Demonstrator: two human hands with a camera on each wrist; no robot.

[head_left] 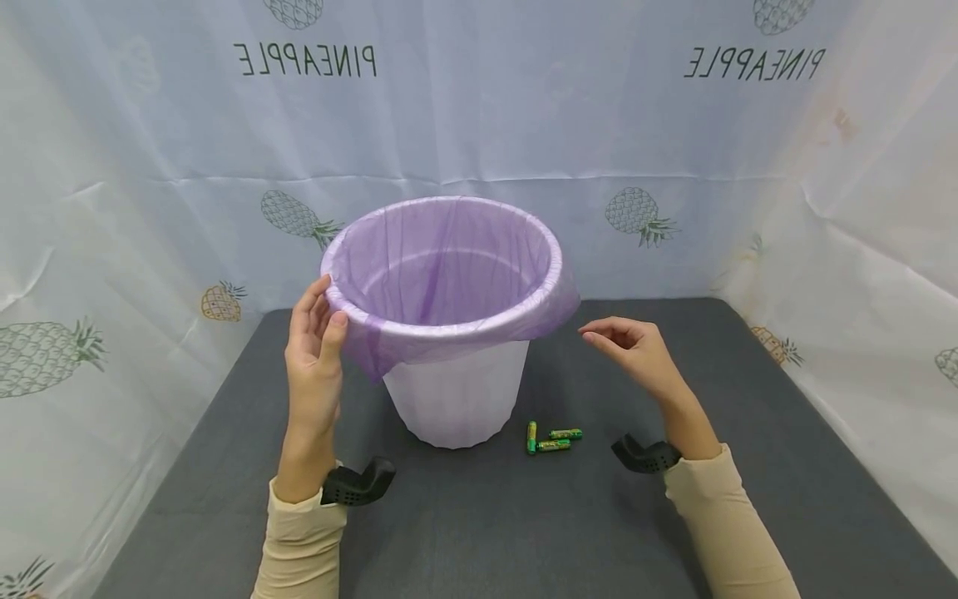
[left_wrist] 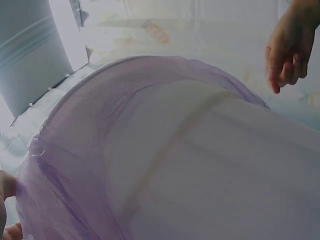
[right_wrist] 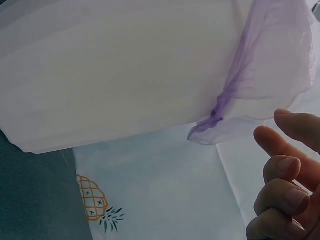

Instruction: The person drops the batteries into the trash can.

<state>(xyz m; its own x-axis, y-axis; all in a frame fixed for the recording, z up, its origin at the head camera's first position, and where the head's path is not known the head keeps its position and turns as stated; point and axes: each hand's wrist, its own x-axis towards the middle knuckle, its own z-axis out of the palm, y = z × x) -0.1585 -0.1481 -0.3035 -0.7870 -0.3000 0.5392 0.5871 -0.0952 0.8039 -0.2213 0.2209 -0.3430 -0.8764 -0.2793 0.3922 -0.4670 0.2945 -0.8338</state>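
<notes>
The left grip (head_left: 314, 349) holds the bag (head_left: 449, 279) at the edge of the bin (head_left: 464, 387), its thumb towards the near side and its fingers bent along the outer side. The bag, thin and purple, lines the bin to the right of this grip and is folded over the top all round. A darker bunched part hangs just right of the thumb. The white bin stands upright on the bench (head_left: 479, 532), between the two grips.

The right grip (head_left: 629, 345) is just beside the bag's right overhang, loosely curled and with nothing in it. Its thumb and forefinger reach towards the bag; in the right wrist view, a gathered corner of the bag lies near those fingertips.

Three green batteries (head_left: 554, 445) lie close together on the bench, below and left of the right grip. Behind each grip, a black wrist camera (head_left: 359, 482) sits by a beige sleeve (head_left: 303, 541). A pale cloth (head_left: 479, 100) printed with pineapples hangs beyond both grips.
</notes>
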